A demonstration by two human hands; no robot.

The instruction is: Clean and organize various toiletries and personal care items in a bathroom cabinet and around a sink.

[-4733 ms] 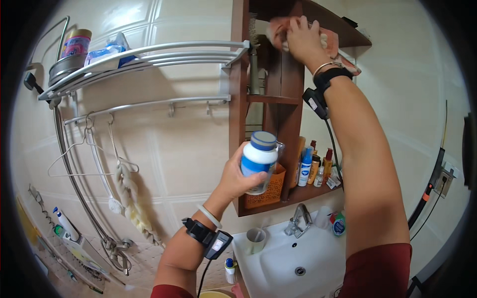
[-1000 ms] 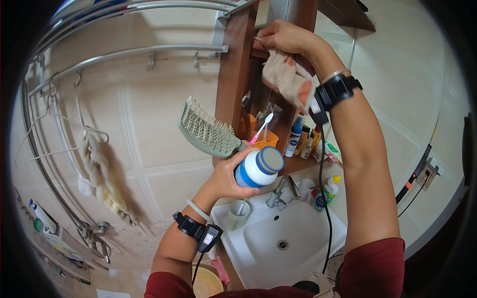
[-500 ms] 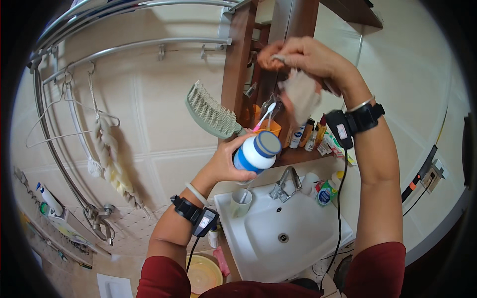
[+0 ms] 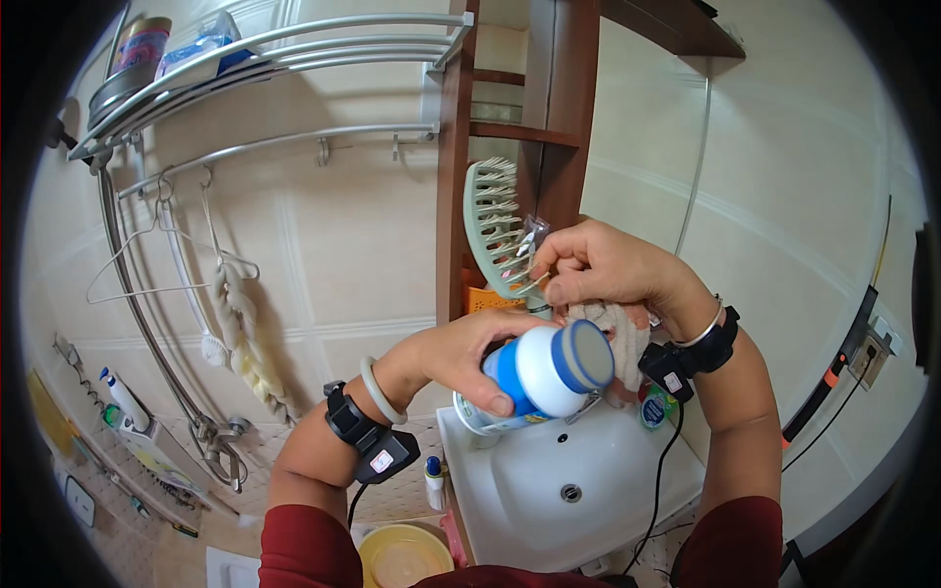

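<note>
My left hand (image 4: 470,358) is wrapped round a white-and-blue bottle (image 4: 549,367) with a grey-topped blue cap. The same hand holds a pale green hairbrush (image 4: 487,220), which stands up beyond the bottle with its bristles facing right. My right hand (image 4: 622,265) is closed, its thumb and forefinger at the lower bristles. A pale thin bit (image 4: 537,282) shows at those fingertips, too small to name. Below the right hand hangs a beige-and-pink cloth (image 4: 627,338), its upper part hidden by the hand.
Beneath my hands is a white sink (image 4: 529,490), with a green bottle (image 4: 655,407) at its back right. A brown wooden cabinet (image 4: 454,225) stands behind the brush. A metal rack (image 4: 323,49) runs along the left wall. A yellow basin (image 4: 404,549) sits low, left of the sink.
My right hand has come down and left with the cloth, to the hairbrush. My left hand has moved right and a little down with the bottle; the brush has swung more upright.
</note>
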